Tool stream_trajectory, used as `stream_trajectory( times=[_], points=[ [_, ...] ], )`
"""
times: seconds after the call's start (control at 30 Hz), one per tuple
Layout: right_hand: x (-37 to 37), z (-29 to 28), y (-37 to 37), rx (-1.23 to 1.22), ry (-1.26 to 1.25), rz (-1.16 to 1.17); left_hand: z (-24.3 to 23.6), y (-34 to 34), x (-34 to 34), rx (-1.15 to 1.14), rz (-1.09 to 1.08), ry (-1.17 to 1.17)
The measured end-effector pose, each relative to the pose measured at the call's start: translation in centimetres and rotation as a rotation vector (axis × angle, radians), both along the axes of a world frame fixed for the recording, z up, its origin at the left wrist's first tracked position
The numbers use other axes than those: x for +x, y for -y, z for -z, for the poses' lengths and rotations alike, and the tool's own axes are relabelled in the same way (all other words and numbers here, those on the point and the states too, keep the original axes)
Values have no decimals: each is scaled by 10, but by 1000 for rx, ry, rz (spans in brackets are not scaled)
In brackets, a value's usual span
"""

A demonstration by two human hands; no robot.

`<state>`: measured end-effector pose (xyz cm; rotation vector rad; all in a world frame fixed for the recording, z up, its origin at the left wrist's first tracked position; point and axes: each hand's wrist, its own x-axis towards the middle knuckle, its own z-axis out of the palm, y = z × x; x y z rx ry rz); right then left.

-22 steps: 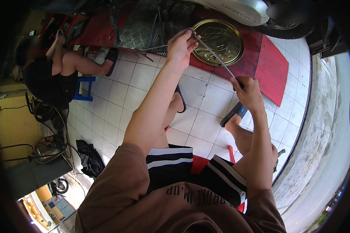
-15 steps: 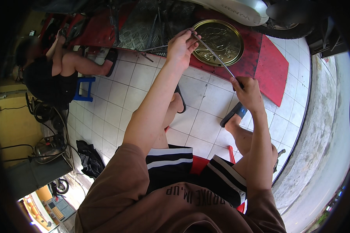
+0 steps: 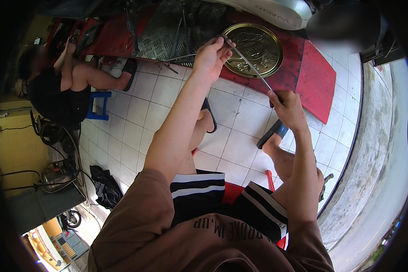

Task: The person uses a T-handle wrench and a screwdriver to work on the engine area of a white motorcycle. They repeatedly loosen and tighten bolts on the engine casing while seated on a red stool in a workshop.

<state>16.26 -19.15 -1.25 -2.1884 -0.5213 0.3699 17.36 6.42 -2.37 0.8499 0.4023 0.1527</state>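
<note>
Here, the rod (slim) slants — left hand to right hand.

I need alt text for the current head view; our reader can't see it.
The left hand and right hand hold a thin rod near opposite ends. Just beyond, a gold tray lies on a red platform; off to the left, another person sits on a blue stool.

From head height, the wide view (curved and dark at its rim) looks steeply down, close over the shirt and along both arms, toward the floor and red platform.
</note>
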Motion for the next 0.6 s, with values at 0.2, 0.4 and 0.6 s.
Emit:
stream_trajectory(
  times=[0.2, 0.4, 0.6],
  points=[
    [1, -1, 6, -65, -122, -11, -7, 1, -5, 79, 84, -22],
    [-2, 3, 7, -11, -154, 4, -15, 5, -6, 54, 96, -71],
    [-2, 1, -2, 47, -181, 0, -22, 16, -3, 105, 12, 34]
  ],
)
